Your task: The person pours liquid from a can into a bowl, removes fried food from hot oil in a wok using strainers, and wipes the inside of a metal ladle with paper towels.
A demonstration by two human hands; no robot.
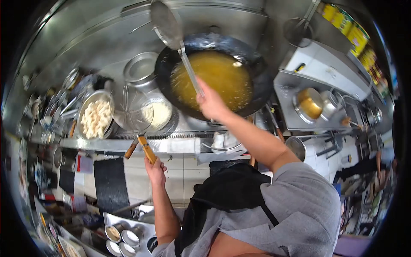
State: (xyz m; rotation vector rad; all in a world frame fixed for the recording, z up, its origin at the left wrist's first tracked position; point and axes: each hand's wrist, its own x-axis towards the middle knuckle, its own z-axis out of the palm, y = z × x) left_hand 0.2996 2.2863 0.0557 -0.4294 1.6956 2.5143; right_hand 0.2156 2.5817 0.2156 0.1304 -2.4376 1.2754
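Note:
My right hand (210,102) is wrapped round the metal handle of a large skimmer (166,25), raised over the left rim of a black wok (263,79). Yellow oil (214,77) fills the wok. My left hand (156,171) grips the yellow wooden handle of a wire strainer (136,109), whose mesh hangs over the counter. Under and beside the mesh is a bowl of pale crumbs or powder (159,115). Farther left, a metal bowl holds whitish pieces of food (96,119).
Stacked metal pans (141,68) stand left of the wok. On the right counter is a brass-coloured pot (310,103). A round strainer (298,32) hangs at the upper right. Another person's arm (378,165) shows at the far right. Small containers (129,238) sit lower left.

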